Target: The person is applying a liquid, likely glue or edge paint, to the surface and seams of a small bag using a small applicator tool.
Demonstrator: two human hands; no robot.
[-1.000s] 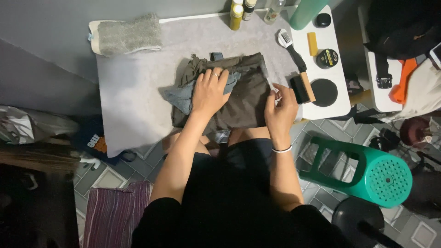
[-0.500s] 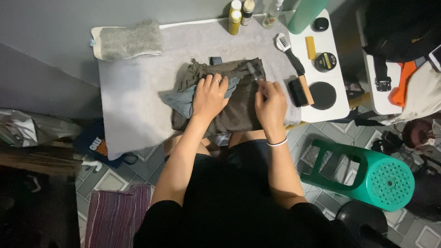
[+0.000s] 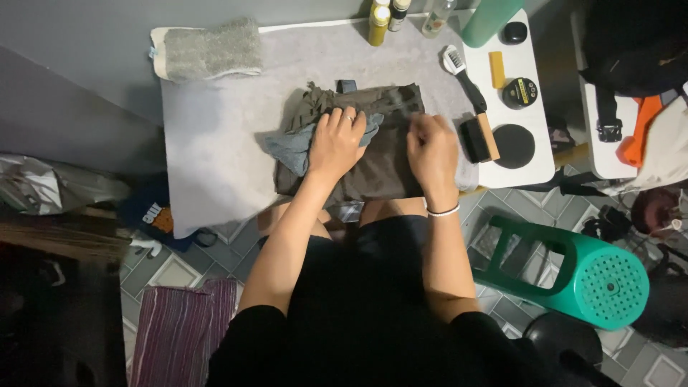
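A dark olive-brown bag lies on the grey-covered table. My left hand presses a grey-blue cloth flat against the bag's left side, fingers spread over it. My right hand rests on the bag's right side, fingers curled at the upper right edge near a dark strap or zip line. Whether it pinches anything there is unclear.
A folded grey towel lies at the table's back left. Bottles stand at the back. A white side table carries brushes, a round tin and a black lid. A green stool lies on the tiled floor.
My right hand has moved from the bag's lower right edge up to its upper right part. My left hand and the cloth stay in place.
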